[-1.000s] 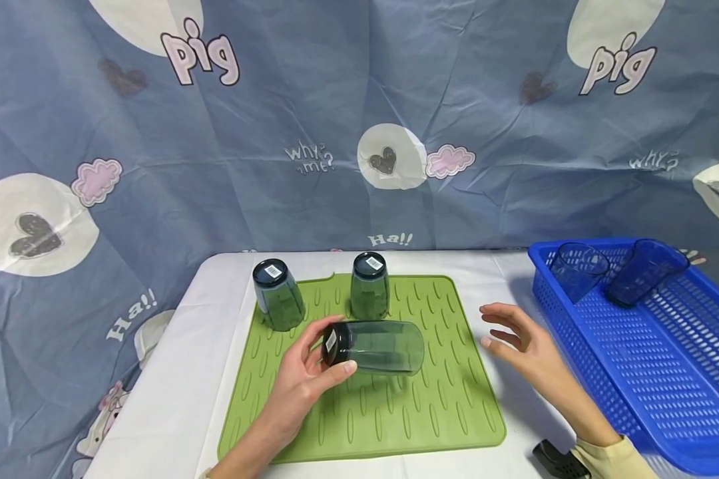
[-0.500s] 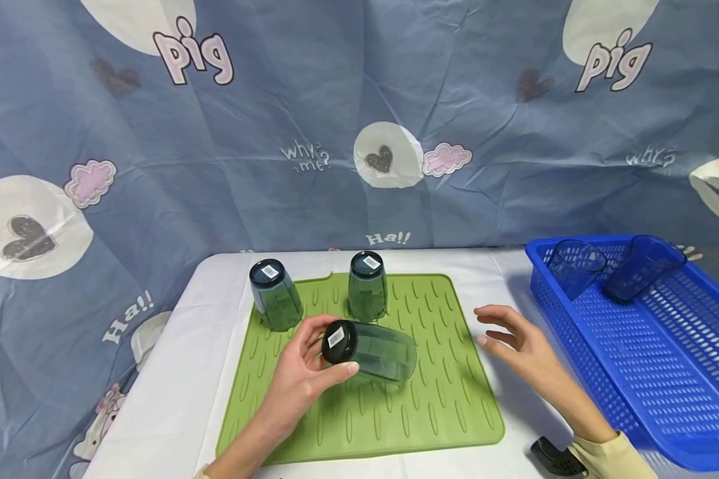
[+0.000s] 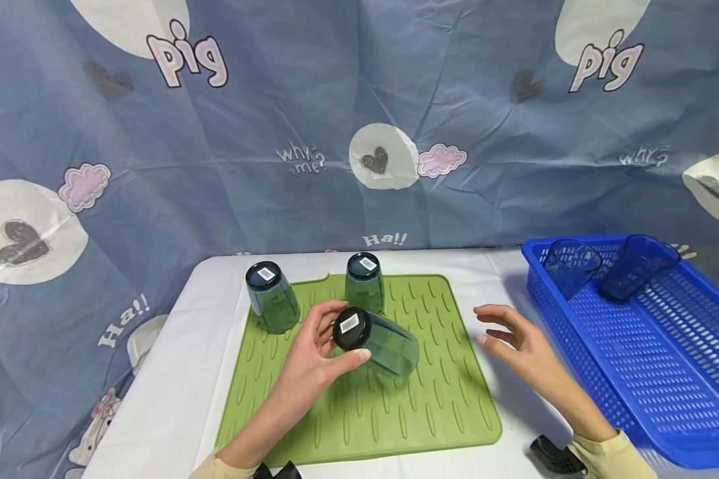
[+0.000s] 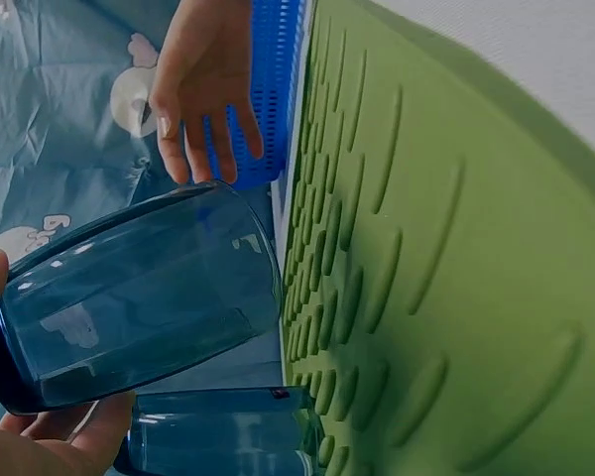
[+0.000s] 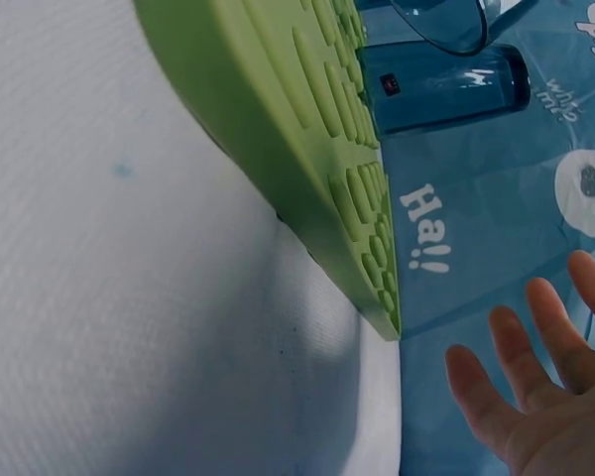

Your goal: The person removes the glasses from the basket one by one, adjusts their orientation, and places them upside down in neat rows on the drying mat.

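In my left hand (image 3: 317, 362) I grip a tinted drinking glass (image 3: 389, 346) by its dark base end, thumb on one side and fingers on the other. It is tilted above the green ridged mat (image 3: 407, 419), its mouth pointing right and down. In the left wrist view the held glass (image 4: 149, 297) slants with its rim close over the mat. Two similar glasses stand upside down on the mat's far side, one glass at the left corner (image 3: 275, 303) and another glass (image 3: 365, 283) behind the held one. My right hand (image 3: 518, 336) holds nothing, fingers loosely bent beside the mat's right edge.
At the right is a blue plastic basket (image 3: 599, 379), with an upright glass (image 3: 569, 269) and a leaning glass (image 3: 632, 273) at its far end. A white cloth (image 3: 186, 359) covers the table, and a printed blue curtain (image 3: 311, 213) hangs behind it.
My left hand has tilted the glass so its base rises toward me and its mouth dips lower; hand and base have shifted slightly right and up. My right hand has hardly moved.
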Action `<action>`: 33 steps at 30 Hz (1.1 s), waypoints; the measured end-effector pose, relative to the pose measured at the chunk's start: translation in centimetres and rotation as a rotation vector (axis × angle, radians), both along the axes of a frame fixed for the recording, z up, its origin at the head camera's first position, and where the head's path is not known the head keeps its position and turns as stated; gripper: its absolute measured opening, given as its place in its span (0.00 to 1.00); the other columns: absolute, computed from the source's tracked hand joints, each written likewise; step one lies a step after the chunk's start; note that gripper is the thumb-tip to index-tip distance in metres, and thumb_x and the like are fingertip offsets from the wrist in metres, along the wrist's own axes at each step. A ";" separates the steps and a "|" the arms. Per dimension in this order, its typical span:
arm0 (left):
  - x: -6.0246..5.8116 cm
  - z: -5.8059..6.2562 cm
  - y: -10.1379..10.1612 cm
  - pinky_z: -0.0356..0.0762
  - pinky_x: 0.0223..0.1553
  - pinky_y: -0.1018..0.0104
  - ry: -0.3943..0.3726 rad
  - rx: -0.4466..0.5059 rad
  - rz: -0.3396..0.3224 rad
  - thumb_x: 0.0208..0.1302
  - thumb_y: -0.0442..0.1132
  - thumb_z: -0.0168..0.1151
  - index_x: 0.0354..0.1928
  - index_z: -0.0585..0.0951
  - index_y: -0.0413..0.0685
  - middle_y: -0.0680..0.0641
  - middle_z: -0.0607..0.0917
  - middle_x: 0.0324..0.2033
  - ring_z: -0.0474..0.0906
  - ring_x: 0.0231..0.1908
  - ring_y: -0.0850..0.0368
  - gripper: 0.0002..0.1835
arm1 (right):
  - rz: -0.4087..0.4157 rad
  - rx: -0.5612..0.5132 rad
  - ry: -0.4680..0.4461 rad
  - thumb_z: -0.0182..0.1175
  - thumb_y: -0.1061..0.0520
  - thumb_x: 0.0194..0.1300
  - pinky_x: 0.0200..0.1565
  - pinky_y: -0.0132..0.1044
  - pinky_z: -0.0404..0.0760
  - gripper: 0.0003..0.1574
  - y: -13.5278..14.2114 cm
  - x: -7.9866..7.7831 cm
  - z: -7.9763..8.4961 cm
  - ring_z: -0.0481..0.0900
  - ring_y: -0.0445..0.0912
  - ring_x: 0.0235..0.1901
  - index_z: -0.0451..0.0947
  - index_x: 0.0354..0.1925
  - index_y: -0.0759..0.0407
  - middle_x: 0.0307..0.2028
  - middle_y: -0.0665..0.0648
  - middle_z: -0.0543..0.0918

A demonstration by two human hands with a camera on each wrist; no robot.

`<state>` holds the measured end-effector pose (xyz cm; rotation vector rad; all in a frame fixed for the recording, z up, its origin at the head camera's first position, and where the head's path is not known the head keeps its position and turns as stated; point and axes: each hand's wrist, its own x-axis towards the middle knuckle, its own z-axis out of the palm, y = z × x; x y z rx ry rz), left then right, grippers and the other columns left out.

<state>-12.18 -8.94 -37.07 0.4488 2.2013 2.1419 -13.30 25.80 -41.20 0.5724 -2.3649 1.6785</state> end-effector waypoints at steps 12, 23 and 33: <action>-1.4 0.3 2.1 0.73 0.59 0.65 0.007 -0.058 0.016 0.45 0.36 0.81 0.57 0.75 0.49 0.49 0.82 0.51 0.78 0.53 0.56 0.35 | -0.025 0.022 0.005 0.62 0.68 0.66 0.55 0.34 0.77 0.24 -0.1 0.0 0.2 0.74 0.47 0.58 0.72 0.60 0.65 0.57 0.57 0.76; -2.1 1.2 4.1 0.75 0.57 0.65 0.044 -0.123 -0.022 0.44 0.37 0.80 0.55 0.76 0.53 0.52 0.81 0.51 0.78 0.52 0.58 0.33 | -0.026 0.032 0.005 0.62 0.67 0.66 0.56 0.35 0.77 0.25 0.1 0.0 0.0 0.74 0.49 0.59 0.72 0.60 0.67 0.58 0.60 0.75; -2.9 1.2 5.4 0.72 0.60 0.65 0.065 -0.142 -0.022 0.46 0.38 0.80 0.55 0.75 0.55 0.52 0.80 0.52 0.76 0.56 0.58 0.33 | -0.053 0.065 -0.002 0.63 0.65 0.66 0.56 0.35 0.77 0.24 0.0 -0.1 -0.1 0.75 0.47 0.57 0.73 0.60 0.64 0.58 0.62 0.75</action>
